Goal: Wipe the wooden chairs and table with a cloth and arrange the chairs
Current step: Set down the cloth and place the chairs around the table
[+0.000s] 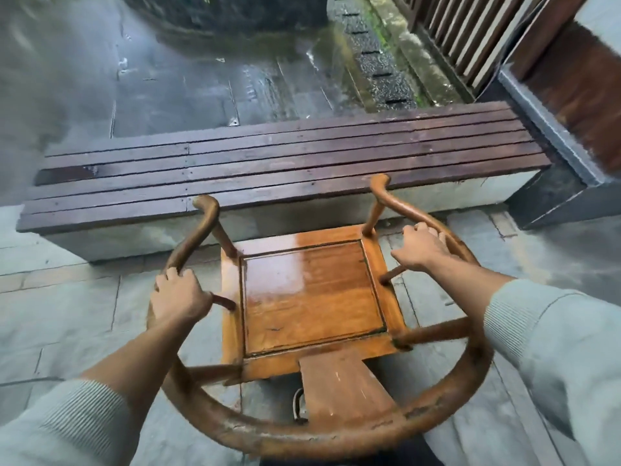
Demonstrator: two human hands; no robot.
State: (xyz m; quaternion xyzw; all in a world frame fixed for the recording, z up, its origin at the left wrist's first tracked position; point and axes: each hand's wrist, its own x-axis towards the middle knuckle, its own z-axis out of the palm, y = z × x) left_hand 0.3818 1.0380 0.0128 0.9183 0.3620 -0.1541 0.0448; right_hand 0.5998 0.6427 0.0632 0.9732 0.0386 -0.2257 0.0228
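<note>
A wooden chair (309, 297) with a curved horseshoe armrail and a glossy orange-brown seat stands right below me, seen from behind and above. My left hand (178, 294) grips the left side of the armrail. My right hand (421, 248) grips the right side of the rail, fingers curled over it. The seat faces a long bench. No cloth shows in either hand.
A long dark slatted wooden bench (285, 169) on a pale concrete base runs across just beyond the chair. Wet dark paving (201, 89) lies behind it. A wooden railing (470, 38) and a stone plinth (554, 156) stand at the right. Grey floor tiles (67, 314) surround the chair.
</note>
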